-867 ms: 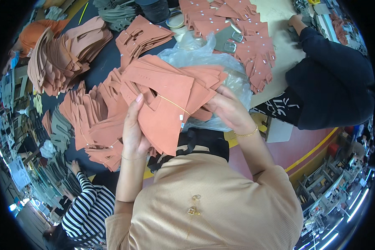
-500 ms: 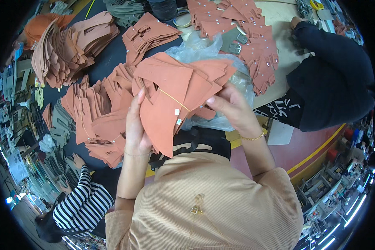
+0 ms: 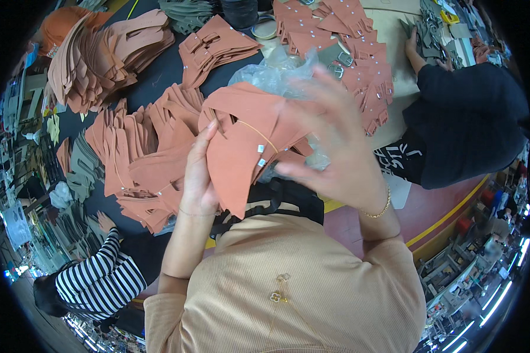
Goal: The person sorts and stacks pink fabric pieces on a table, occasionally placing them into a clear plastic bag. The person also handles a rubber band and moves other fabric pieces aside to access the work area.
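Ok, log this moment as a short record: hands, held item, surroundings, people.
Left hand: grips the salmon bundle at its left side
Right hand: open, blurred, at the bundle's right; contact unclear
Bundle make-up: stacked flat pieces, thin yellow band, small white labels
Surroundings: salmon pile to the left, clear plastic beyond
People: striped co-worker left, dark-clad co-worker right

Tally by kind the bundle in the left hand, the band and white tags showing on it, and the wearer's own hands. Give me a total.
Coral bundle: 1 (its layers overlap too much to count)
Yellowish band: 1
White tags: 2
Hands: 2, left hand and right hand
Total: 6
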